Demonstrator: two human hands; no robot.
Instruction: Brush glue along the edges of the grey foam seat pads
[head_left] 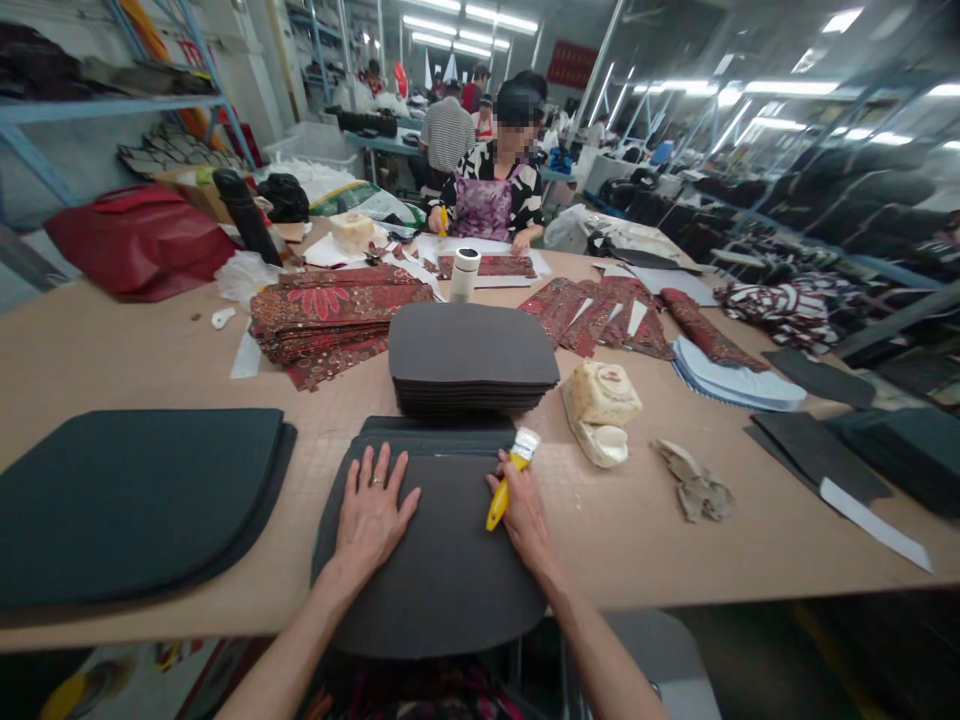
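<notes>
My left hand (376,510) lies flat with fingers spread on a dark grey foam-like sheet (442,590). That sheet rests over other dark sheets (442,436), whose far edges show beyond it. A yellow-handled paintbrush (498,504) is held in my right hand (525,505), with its white bristles pointing away from me. This hand rests at the sheet's right edge. Just beyond stands a neat stack of grey rounded panels (474,345). To the right of the stack sits a whitish, crusted glue container (600,410).
Large dark panels (142,500) lie at left. A crumpled rag (694,485) and a white strip (874,525) are at right. Red patterned pieces (337,310) and a white bottle (465,275) stand beyond the stack. Across the table, a person (491,190) holds another yellow brush.
</notes>
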